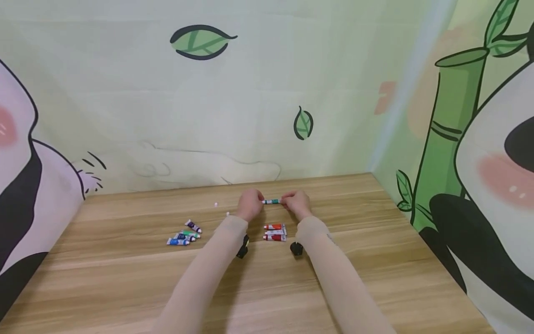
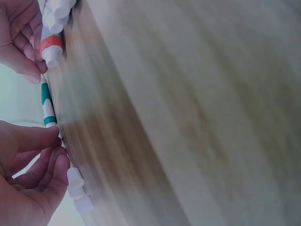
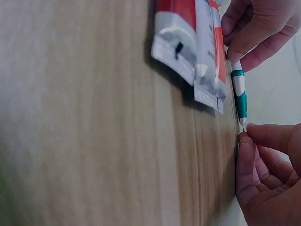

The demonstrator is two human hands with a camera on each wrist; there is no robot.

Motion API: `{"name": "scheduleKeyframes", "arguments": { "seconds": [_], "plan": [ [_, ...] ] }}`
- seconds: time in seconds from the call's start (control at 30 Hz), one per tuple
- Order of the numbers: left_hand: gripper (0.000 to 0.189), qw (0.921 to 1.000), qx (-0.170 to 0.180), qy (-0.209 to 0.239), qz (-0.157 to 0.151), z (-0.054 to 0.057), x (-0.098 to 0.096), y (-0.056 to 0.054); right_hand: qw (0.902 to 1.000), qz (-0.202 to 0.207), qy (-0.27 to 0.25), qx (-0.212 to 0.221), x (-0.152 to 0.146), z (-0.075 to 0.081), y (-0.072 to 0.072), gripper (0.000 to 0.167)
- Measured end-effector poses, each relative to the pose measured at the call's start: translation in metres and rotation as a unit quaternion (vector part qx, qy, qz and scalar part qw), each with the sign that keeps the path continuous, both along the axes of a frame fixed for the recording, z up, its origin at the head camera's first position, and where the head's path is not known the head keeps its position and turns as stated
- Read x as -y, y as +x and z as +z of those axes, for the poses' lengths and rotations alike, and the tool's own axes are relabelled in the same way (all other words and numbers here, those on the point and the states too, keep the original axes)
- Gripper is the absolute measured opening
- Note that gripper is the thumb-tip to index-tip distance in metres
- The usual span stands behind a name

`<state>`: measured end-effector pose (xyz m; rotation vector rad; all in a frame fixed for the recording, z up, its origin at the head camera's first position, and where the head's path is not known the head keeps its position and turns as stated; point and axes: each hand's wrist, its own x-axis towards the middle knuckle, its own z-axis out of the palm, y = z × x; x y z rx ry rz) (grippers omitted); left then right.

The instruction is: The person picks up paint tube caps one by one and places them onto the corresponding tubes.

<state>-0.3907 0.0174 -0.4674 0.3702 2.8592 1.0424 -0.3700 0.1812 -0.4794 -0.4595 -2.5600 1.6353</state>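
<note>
A green-and-white paint tube point(image 1: 271, 202) lies level between my two hands. My left hand point(image 1: 249, 205) pinches its white cap end between thumb and fingertips; the near left hand point(image 2: 28, 165) largely covers the cap. At the other end, the flat crimped tail is pinched by my right hand point(image 1: 297, 204), seen close in the right wrist view with its thumb point(image 3: 273, 136) on the tail. Nearer to me, between the forearms, lie a red-orange tube point(image 1: 273, 227), a pale tube point(image 1: 273, 232) and a dark red tube point(image 1: 273, 238), side by side.
On the left of the wooden table point(image 1: 125, 269) is a loose group of blue, green and purple tubes point(image 1: 179, 241). Small white caps point(image 2: 75, 177) stand beside my left hand. A printed backdrop point(image 1: 267, 69) rises behind the table's far edge.
</note>
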Motion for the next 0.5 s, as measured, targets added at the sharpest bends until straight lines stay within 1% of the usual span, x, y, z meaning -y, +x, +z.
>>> {"name": "scheduleKeyframes", "arguments": {
  "seconds": [0.17, 0.37, 0.43, 0.5],
  "plan": [
    [0.019, 1.0, -0.003, -0.005, 0.0, 0.002, 0.002, 0.0, 1.0, 0.003, 0.0, -0.002, 0.002, 0.0, 0.0, 0.015],
    [0.02, 0.9999, -0.004, -0.01, -0.008, 0.005, 0.008, 0.001, 0.9997, 0.019, -0.014, -0.001, -0.001, 0.001, 0.001, 0.016],
    [0.021, 0.9998, -0.01, -0.013, -0.012, 0.008, 0.012, 0.0, 0.9995, 0.026, -0.016, -0.004, -0.004, 0.002, 0.0, 0.017],
    [0.022, 0.9995, -0.017, -0.018, -0.021, 0.014, 0.017, -0.002, 0.9993, 0.034, -0.011, -0.006, -0.008, 0.005, 0.0, 0.018]
  ]
}}
